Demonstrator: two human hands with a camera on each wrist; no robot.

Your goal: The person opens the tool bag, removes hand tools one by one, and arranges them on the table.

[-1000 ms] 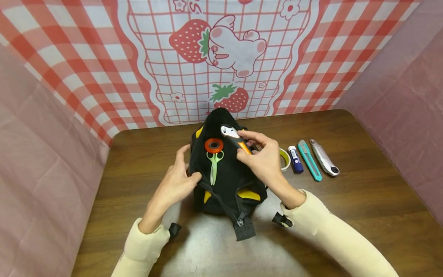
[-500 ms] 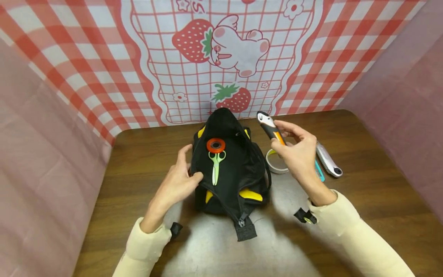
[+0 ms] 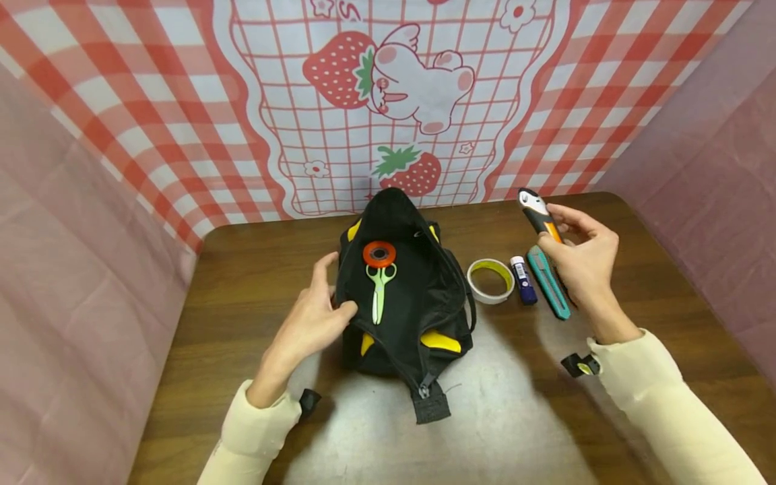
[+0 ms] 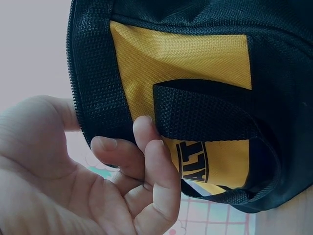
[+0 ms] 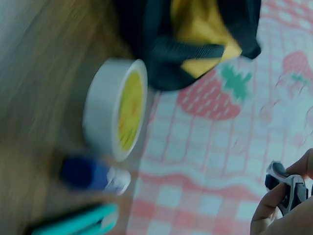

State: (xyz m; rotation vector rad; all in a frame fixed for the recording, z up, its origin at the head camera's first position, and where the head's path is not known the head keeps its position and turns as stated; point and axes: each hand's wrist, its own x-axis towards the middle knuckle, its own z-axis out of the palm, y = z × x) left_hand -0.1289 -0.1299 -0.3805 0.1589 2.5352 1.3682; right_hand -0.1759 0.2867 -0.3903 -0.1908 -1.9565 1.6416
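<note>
My left hand (image 3: 315,316) grips the left rim of an open black and yellow tool bag (image 3: 412,300). In the left wrist view its thumb goes behind the zippered edge and its fingers curl in front, near a webbing strap (image 4: 205,112). Inside the bag lie green scissors (image 3: 377,293) and an orange disc (image 3: 378,254) with a dark centre. Over the table's right side, my right hand (image 3: 585,252) pinches a black and orange utility knife (image 3: 539,214) with a silver head. Below it lies a teal box cutter (image 3: 548,283).
Between bag and box cutter sit a white tape roll (image 3: 490,281) with a yellow core and a blue glue stick (image 3: 523,279). A strawberry-print checked cloth (image 3: 388,101) hangs behind the wooden table (image 3: 242,283). Pink curtains (image 3: 79,269) flank both sides.
My right hand has carried the utility knife rightward, from over the bag's opening past the tape roll and glue stick. The left hand keeps its hold on the bag's rim.
</note>
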